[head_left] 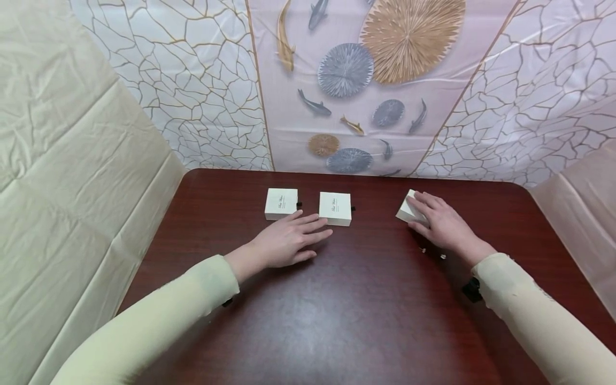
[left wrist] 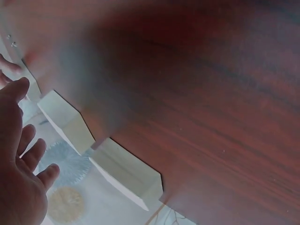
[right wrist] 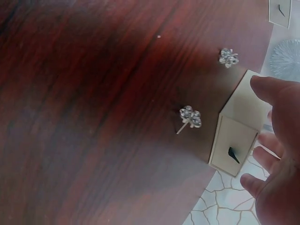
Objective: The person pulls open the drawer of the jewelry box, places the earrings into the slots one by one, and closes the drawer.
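Observation:
Three small white drawer boxes stand near the table's back edge: a left box [head_left: 281,203], a middle box [head_left: 335,208] and a right box [head_left: 406,210]. My right hand [head_left: 445,222] holds the right box, its thumb on one side and fingers over the other. In the right wrist view, this box's drawer front [right wrist: 232,147] bears a black pull tab. Before it lie two flower-shaped stud earrings, one stud [right wrist: 190,117] nearer and another stud [right wrist: 228,57] farther off. My left hand [head_left: 291,240] is spread, fingers straight, just in front of the middle box, holding nothing.
The boxes stand on a dark red-brown wooden table [head_left: 337,310]. Behind it hangs a patterned cloth [head_left: 346,123] with fish and round leaf shapes. Beige cloth walls stand at the left [head_left: 86,176] and right sides. Dark straps show at both wrists.

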A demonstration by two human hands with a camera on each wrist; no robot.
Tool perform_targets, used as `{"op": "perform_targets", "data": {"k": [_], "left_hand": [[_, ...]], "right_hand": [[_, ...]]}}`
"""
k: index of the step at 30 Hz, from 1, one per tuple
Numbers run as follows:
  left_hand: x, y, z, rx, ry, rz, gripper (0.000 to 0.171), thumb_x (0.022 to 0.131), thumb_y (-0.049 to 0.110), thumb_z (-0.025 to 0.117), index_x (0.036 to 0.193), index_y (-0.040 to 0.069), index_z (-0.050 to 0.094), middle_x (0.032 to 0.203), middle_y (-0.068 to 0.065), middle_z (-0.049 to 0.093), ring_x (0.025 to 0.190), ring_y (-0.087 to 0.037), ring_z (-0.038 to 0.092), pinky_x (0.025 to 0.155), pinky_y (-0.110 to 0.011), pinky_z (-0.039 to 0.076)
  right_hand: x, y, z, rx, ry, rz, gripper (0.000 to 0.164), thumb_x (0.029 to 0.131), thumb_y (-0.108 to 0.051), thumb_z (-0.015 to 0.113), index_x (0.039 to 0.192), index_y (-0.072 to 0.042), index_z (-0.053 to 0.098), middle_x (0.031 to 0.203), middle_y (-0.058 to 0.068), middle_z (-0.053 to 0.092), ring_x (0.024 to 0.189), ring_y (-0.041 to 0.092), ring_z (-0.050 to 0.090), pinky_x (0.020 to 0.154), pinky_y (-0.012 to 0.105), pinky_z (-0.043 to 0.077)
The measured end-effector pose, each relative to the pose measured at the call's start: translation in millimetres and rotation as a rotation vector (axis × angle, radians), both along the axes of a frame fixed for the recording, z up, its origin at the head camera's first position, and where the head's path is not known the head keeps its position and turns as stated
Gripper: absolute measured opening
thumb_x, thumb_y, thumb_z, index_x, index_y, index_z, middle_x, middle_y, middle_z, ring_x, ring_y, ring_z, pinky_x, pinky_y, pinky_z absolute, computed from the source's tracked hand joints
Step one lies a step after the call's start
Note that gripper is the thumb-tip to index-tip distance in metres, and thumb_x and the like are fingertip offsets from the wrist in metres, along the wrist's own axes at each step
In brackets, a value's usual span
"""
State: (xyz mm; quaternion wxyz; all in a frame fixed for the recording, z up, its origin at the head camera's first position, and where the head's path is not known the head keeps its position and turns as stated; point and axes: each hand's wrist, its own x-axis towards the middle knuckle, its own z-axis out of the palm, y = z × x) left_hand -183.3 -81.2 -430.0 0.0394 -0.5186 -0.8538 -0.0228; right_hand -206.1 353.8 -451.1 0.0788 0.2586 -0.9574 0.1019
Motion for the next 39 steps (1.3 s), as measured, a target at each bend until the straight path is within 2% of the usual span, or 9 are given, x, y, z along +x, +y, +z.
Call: {"op": "perform_targets", "data": {"k": [5,16,26,33,39], "left_hand": [[8.5,0.9,-0.6,-0.024,-0.029,-0.010,0.058,0.108,0.038,0.063,0.161,0.017,0.051,0.166,-0.011,0.047,0.156,-0.030,0.040,0.127,-0.058,0.031],[21.4,4.6,5.1,-0.076,-0.057,-0.009,0.059,0.109,0.043,0.062,0.161,0.018,0.051,0.166,-0.009,0.047,0.155,-0.030,0.042,0.128,-0.056,0.032],[26.4,4.6,2.4,-0.094,-0.091,-0.011,0.059,0.108,0.042,0.063,0.161,0.019,0.052,0.166,-0.009,0.047,0.155,-0.028,0.042,0.128,-0.055,0.032],[27.6,3.0,-0.9,-0.098,-0.099,-0.017,0.058,0.109,0.042,0.061,0.161,0.019,0.052,0.165,-0.008,0.048,0.155,-0.027,0.042,0.127,-0.056,0.033],[28.5,3.3,-0.6,-0.105,-0.108,-0.010,0.057,0.109,0.042,0.061,0.161,0.020,0.052,0.166,-0.007,0.048,0.156,-0.027,0.041,0.128,-0.055,0.032]], "right_hand": [[-1.7,1.5,-4.2,-0.004,0.009,0.012,0.067,0.094,-0.010,0.081,0.154,0.004,0.053,0.157,0.035,0.045,0.140,0.056,0.045,0.111,0.070,0.041],[-4.9,1.2,-10.9,-0.040,0.110,0.070,0.065,0.088,-0.001,0.083,0.148,0.005,0.058,0.150,0.036,0.052,0.132,0.056,0.052,0.105,0.069,0.046],[-4.0,-12.8,-8.8,-0.041,0.101,0.110,0.065,0.089,-0.001,0.082,0.149,0.003,0.058,0.150,0.033,0.053,0.133,0.054,0.052,0.106,0.067,0.047],[-7.2,-20.2,-11.7,-0.054,0.135,0.176,0.064,0.086,-0.001,0.084,0.145,0.003,0.061,0.147,0.032,0.056,0.132,0.053,0.053,0.106,0.065,0.047],[-6.1,-27.7,-11.2,-0.037,0.127,0.212,0.065,0.086,0.000,0.083,0.147,0.003,0.061,0.149,0.032,0.056,0.134,0.052,0.053,0.107,0.066,0.047]]}}
